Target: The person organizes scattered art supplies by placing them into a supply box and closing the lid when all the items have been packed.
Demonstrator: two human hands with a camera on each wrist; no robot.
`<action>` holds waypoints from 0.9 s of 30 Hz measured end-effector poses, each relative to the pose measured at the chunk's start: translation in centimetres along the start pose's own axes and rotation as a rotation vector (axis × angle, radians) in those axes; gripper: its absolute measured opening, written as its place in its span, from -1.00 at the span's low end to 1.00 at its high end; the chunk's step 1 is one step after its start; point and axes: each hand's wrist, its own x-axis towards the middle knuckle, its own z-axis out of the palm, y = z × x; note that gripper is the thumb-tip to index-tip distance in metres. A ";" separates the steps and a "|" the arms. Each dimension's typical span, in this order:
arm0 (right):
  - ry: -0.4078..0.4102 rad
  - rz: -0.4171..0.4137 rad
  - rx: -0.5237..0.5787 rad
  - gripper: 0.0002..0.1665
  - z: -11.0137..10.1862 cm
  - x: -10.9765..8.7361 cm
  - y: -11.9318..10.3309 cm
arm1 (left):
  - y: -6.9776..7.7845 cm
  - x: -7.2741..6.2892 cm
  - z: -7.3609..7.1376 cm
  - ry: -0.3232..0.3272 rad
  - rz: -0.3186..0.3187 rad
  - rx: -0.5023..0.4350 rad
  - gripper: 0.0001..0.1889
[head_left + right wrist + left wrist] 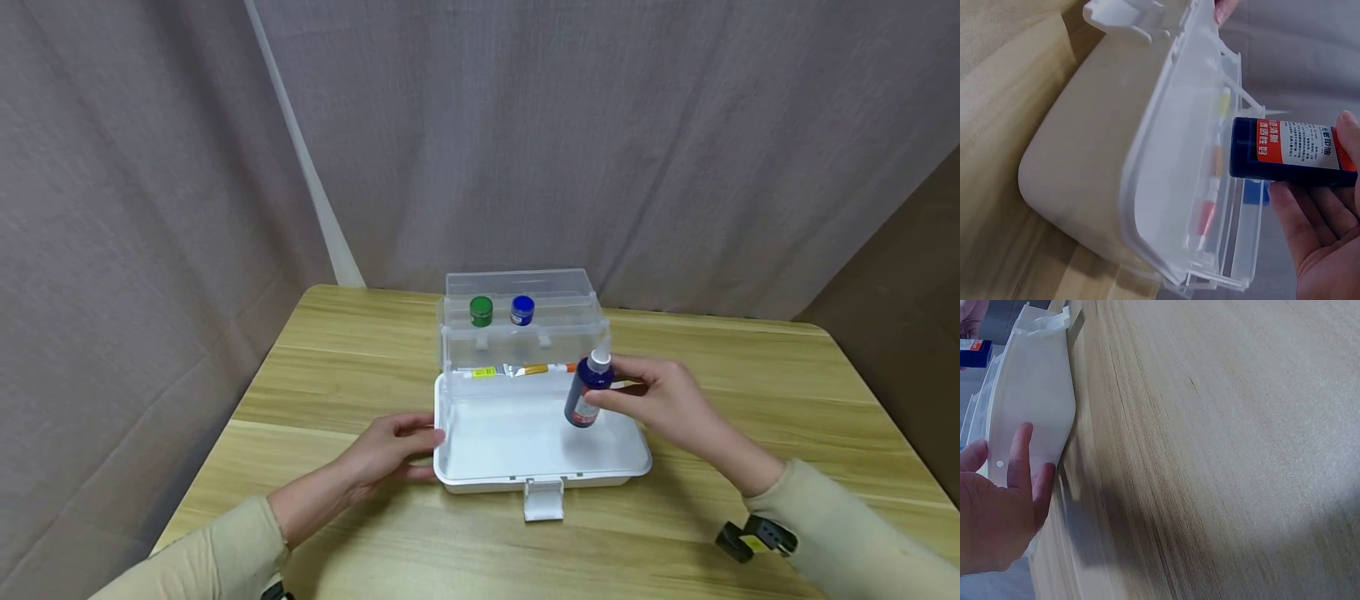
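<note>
My right hand (pixel 667 400) holds a dark blue ink bottle (pixel 589 379) with a white nozzle cap, thumb on one side and fingers on the other. It hangs tilted over the right part of a white storage box (pixel 502 437) whose lid is up. In the right wrist view, the bottle's red and white label (pixel 1307 145) shows. My left hand (pixel 390 450) grips the box's left end. Its thumb lies at the rim, while the fingers (pixel 1020 456) rest against the outer wall in the left wrist view.
Clear tiered trays (pixel 517 340) rise at the box's back. A green jar (pixel 481 312) and a blue jar (pixel 522 310) stand in the upper tray, with paint tubes (pixel 534 369) lying lower down. The front latch (pixel 543 500) hangs over the wooden table (pixel 337 358); grey curtains (pixel 510 150) hang behind.
</note>
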 end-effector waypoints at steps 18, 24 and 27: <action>-0.117 -0.103 -0.035 -0.40 1.3 0.3 0.3 | -0.1 0.1 0.0 0.002 -0.003 -0.017 -0.37; -0.174 -0.160 -0.119 -0.42 1.5 0.3 0.5 | 0.0 0.0 0.0 0.002 -0.002 -0.013 -0.37; -0.213 -0.190 -0.165 -0.40 1.7 0.4 0.7 | 0.0 0.1 0.0 0.010 -0.002 -0.007 -0.38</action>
